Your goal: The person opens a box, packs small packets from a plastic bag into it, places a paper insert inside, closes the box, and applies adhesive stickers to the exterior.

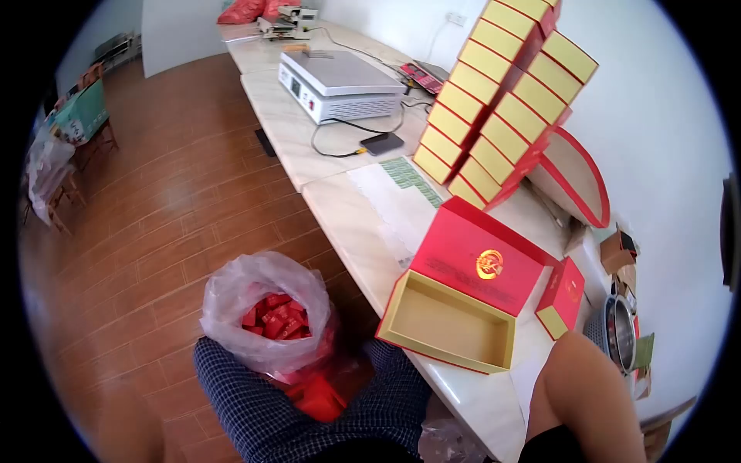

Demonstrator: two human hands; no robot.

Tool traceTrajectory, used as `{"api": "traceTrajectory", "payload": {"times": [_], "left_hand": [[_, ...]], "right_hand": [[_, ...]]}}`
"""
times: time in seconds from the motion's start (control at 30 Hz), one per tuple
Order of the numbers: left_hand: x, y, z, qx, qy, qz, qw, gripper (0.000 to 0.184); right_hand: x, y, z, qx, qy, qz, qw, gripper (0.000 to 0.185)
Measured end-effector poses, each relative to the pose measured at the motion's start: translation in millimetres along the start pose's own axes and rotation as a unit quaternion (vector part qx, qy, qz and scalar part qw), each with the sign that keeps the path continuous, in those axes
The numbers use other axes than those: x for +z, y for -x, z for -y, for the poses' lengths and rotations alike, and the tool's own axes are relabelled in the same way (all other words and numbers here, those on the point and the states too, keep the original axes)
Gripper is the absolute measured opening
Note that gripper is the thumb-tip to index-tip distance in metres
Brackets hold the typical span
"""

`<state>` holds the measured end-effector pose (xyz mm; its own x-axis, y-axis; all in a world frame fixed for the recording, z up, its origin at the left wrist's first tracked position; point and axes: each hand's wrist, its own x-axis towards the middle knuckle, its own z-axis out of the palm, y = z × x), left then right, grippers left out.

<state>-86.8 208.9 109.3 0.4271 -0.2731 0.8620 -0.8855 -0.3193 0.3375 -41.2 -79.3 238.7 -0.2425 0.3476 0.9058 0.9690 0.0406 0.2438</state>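
Observation:
Neither of my hands is in view. My bent right arm, with a black sleeve, rises at the lower right beside the table edge, and a blurred patch of my left arm shows at the lower left. Nearest my right arm is a red gift box [448,320] with its lid folded back, showing a gold emblem; its cream inside holds nothing. A smaller closed red box [570,289] stands right of it. By my legs, a clear plastic bag [251,270] holds many small red packets [279,316].
Tall stacks of red-and-yellow boxes [494,108] lean in view at the back of the table. A silver-topped electric device [347,73], a phone [382,143] on a cable and a sheet of green labels [409,179] lie farther along. Metal bowls [620,332] sit at right.

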Motion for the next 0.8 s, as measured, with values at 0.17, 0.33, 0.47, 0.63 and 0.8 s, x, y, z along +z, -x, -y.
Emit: {"api": "traceTrajectory", "payload": {"times": [0.17,0.33,0.47,0.63,0.8], "left_hand": [[-15.4,9.9,-19.3,0.012,-0.022,-0.048,0.999,0.030],[-45.0,29.6,-50.8,0.080,-0.111,-0.229,0.964,0.029],[-43.1,55.1,-36.7,-0.138,-0.277,-0.435,0.845,0.029],[19.5,161.6,95.4,-0.501,-0.117,-0.324,0.794,0.035],[74.3,268.0,143.4,-0.609,-0.120,-0.234,0.749,0.059]], "right_hand": [[22.7,4.9,-3.2,0.050,-0.010,-0.059,0.997,0.027],[55.5,13.9,-5.2,0.110,-0.031,-0.141,0.983,0.026],[97.3,23.1,-10.2,0.206,-0.065,-0.197,0.956,0.024],[226.2,100.5,-30.8,0.470,-0.152,-0.032,0.869,0.023],[352.2,364.2,7.6,0.436,-0.094,0.432,0.784,0.073]]}}
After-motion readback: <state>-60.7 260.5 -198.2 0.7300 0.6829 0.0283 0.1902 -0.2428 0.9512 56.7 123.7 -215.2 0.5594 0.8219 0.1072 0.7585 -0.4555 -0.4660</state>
